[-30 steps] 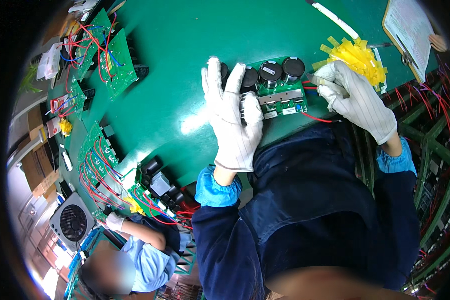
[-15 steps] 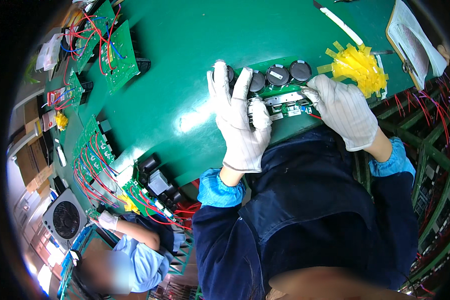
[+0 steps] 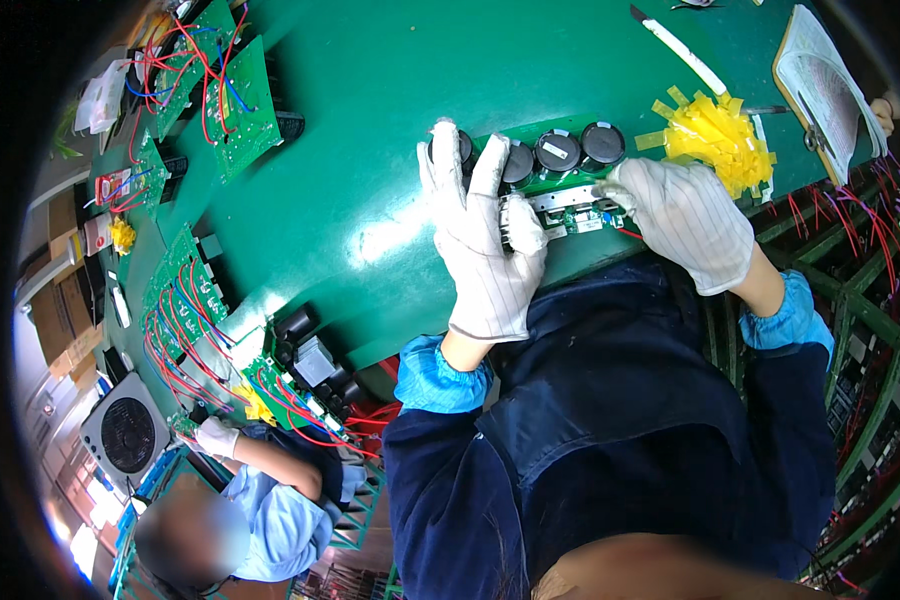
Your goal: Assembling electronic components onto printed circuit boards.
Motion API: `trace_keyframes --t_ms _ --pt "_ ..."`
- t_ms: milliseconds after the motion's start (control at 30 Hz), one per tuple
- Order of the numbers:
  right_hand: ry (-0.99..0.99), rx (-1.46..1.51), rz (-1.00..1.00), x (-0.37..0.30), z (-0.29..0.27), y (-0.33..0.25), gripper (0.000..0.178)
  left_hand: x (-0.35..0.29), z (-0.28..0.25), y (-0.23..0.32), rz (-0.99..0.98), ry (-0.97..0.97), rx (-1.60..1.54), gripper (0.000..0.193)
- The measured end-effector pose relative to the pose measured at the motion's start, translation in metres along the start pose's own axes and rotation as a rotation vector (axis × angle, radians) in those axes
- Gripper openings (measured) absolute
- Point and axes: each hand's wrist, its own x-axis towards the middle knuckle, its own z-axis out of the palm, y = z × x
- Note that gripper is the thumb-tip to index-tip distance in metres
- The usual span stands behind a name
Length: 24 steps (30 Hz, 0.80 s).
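Head view: a green circuit board (image 3: 560,190) with four black round capacitors lies near the edge of the green surface (image 3: 370,120), at twelve o'clock from the body. The gloved left hand (image 3: 485,235) lies flat on its left end, fingers spread; steady downward pressure there probably keeps it from sliding. The gloved right hand (image 3: 685,220) curls at three o'clock, fingers pressed on the board's right end, yellow tape strips (image 3: 715,135) just beyond.

Four black capacitors (image 3: 557,152) – two gloved hands (image 3: 485,250)
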Motion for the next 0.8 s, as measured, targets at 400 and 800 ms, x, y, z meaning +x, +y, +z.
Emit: trace_keyframes --t_ms 400,800 --pt "0.046 0.186 0.176 -0.015 -0.004 0.006 0.014 0.002 0.000 0.006 -0.061 -0.013 -0.064 0.049" --pt "0.005 0.017 0.106 -0.035 -0.022 -0.009 0.017 0.020 -0.014 0.049 -0.479 0.052 -0.512 0.040"
